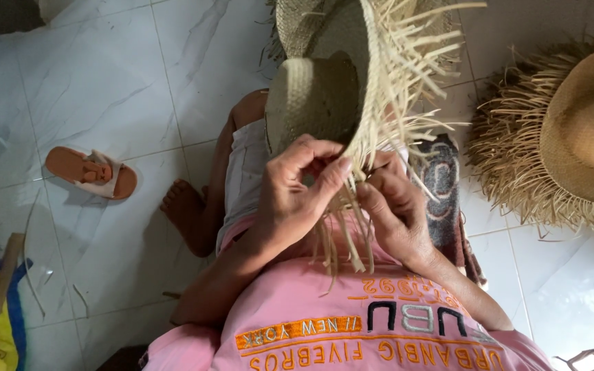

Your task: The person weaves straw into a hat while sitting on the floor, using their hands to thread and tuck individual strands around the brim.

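Your left hand (pixel 290 196) and right hand (pixel 397 213) both pinch loose straw strands (pixel 342 233) at the brim of the unfinished straw hat (pixel 324 82) over your lap; it looks light, pliable and brittle, so grip near the woven edge

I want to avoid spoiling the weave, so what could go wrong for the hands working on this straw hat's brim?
1. The left hand and right hand pinch thin loose strands at the unfinished hat brim; a dry strand might snap or slip out.
2. The long frayed ends stick out stiffly and could snag or tangle.
3. The finished hat lies close by on the floor, where an elbow might crush its fringe.
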